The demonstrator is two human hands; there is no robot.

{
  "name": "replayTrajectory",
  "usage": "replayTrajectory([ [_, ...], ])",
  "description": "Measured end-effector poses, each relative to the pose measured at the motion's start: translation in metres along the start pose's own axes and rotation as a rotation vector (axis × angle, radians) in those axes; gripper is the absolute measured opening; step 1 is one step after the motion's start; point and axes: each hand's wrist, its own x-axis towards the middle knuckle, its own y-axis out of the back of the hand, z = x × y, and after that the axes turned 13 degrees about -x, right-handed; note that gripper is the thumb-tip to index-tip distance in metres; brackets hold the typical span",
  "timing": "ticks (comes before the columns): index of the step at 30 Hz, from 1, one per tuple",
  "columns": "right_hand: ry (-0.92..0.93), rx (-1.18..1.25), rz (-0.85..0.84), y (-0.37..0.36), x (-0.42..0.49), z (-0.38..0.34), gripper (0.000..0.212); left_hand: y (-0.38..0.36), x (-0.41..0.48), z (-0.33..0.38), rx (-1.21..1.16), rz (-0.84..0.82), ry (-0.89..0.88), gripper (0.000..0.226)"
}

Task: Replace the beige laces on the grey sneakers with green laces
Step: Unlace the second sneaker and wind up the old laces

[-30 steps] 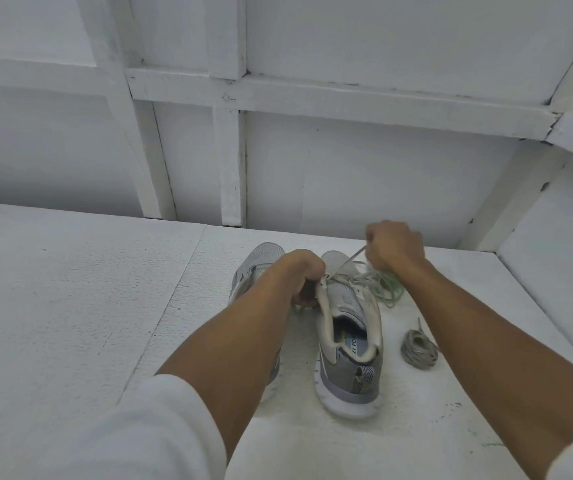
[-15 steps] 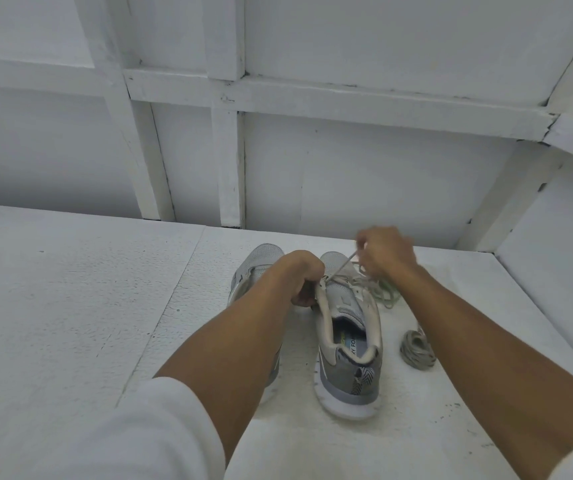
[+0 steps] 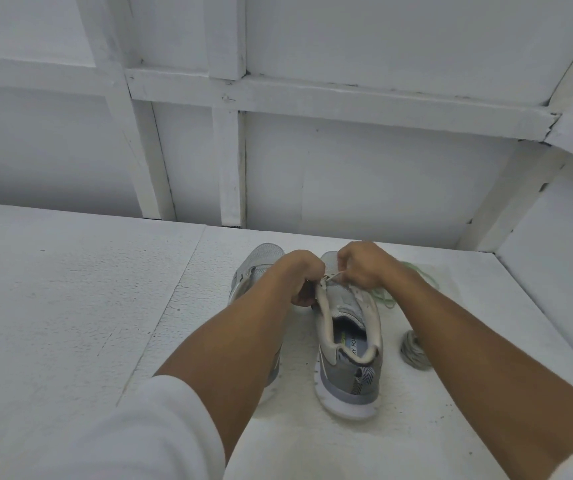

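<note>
Fingers point(image 3: 343, 267) of right hand point(image 3: 364, 268) pinch beige lace point(image 3: 333, 276) — left hand point(image 3: 304, 282) grips grey sneaker point(image 3: 345, 372) beside it.

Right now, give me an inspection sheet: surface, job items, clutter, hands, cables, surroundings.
Surface: white textured tabletop.
Job's things: right sneaker, heel toward camera, beige lace at its upper eyelets; left sneaker beside it, mostly behind the forearm; green laces loose to its right; coiled lace, greyish, nearer the camera.
Clutter: nothing seen.
Hands: left hand grips the right sneaker's eyelet edge; right hand pinches the beige lace.
Cables: nothing seen.
Surroundings: white panelled wall with battens.
</note>
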Motion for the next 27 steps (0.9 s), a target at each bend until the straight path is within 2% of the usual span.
replayTrajectory([
  [4,-0.139,0.095,0.111,0.014,-0.003,0.019,0.008,-0.001,-0.001,0.0,0.008,-0.008,0.019,0.037],
  [9,-0.271,0.177,0.254,0.024,-0.007,0.043,0.019,-0.001,-0.004,0.001,0.021,0.005,0.028,0.036],
  [13,-0.394,0.265,0.431,0.032,-0.008,0.062,0.008,0.0,-0.005,0.001,0.047,0.012,0.037,0.035],
  [16,-0.46,0.307,0.522,0.04,-0.009,0.076,0.008,0.001,-0.006,0.001,0.051,0.022,0.029,0.035],
  [24,-0.454,0.268,0.439,0.032,-0.019,0.084,0.013,-0.001,-0.009,0.001,0.081,0.034,-0.013,0.031],
  [27,-0.315,0.174,0.202,0.021,-0.027,0.076,0.008,-0.003,-0.011,0.003,0.122,0.054,-0.08,0.029],
])
